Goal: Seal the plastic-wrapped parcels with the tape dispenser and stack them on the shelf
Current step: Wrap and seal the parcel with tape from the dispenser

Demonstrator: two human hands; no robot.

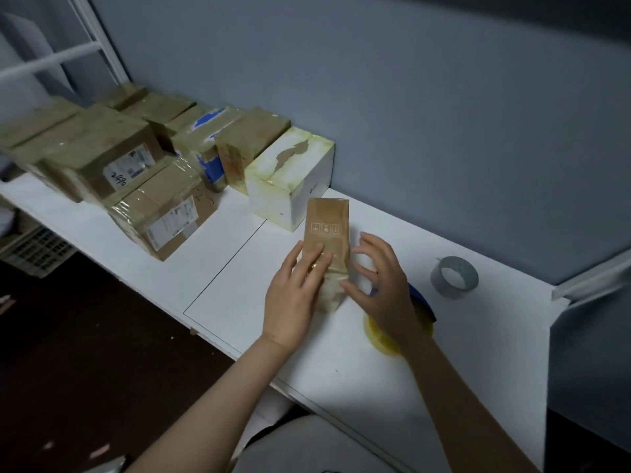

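A narrow brown cardboard parcel (327,233) in shiny wrap lies on the white table (218,254). My left hand (295,291) rests flat on its near half with straight fingers. My right hand (379,285) hovers at the parcel's right side, fingers spread and slightly bent, touching its near corner. Partly hidden under my right wrist lies the tape dispenser (418,298), blue with a yellowish roll of tape (377,336).
Several taped brown parcels (102,155) and a white box (290,179) stand along the wall at the back left. A grey tape roll (454,276) stands to the right. A white rack frame (92,46) rises at far left. A raised white panel (587,353) borders the right.
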